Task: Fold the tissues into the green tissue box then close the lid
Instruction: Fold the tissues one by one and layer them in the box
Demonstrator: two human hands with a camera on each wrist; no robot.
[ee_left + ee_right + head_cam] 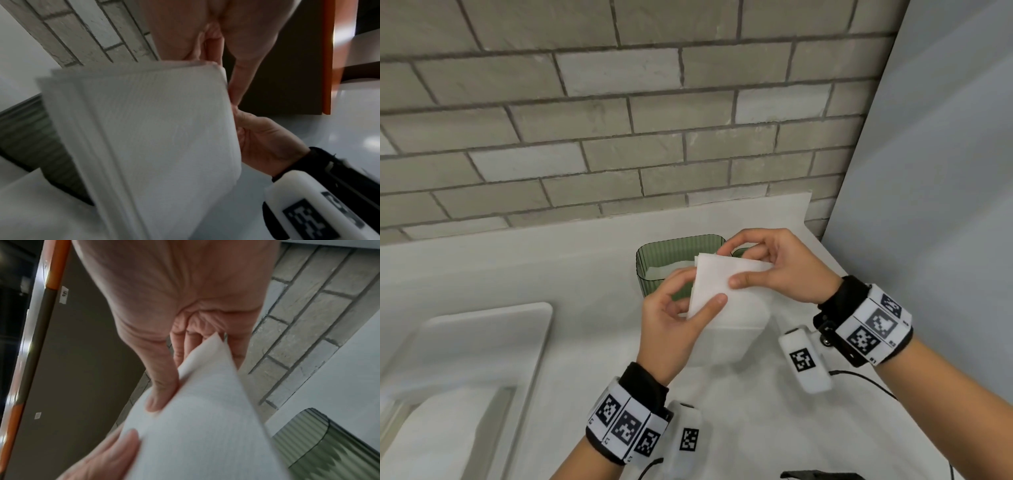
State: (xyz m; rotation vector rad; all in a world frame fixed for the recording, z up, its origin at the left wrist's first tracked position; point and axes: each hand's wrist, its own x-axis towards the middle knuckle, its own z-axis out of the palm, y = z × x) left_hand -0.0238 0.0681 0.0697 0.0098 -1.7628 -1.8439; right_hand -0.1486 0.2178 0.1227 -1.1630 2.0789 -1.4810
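At the left of the head view lies a white rounded-rectangular tray [482, 335], part of the pale countertop [551, 267] and taking no part in the work. Just left of centre, the left hand [671, 322] pinches the lower left corner of a folded stack of white ribbed tissues [717, 287], thumb on the upper face and fingers curled beneath. The stack is held in the air at the centre of the frame, above and in front of the green ribbed translucent tissue box [654, 263], which stands open in the middle of the frame against the grey brick wall [619, 120]; something white already lies inside it. The stack's long axis runs from lower left to upper right, its flat face turned up toward the camera and its layered edges showing along the left side. To the right, the right hand [780, 267] pinches the upper right end, thumb on top and fingers behind. Directly below the stack rests a white rounded-rectangular lid [732, 342], apparently the box's own. By judgement, the folding looks largely complete; lowering this stack into the box and seating the lid remain.
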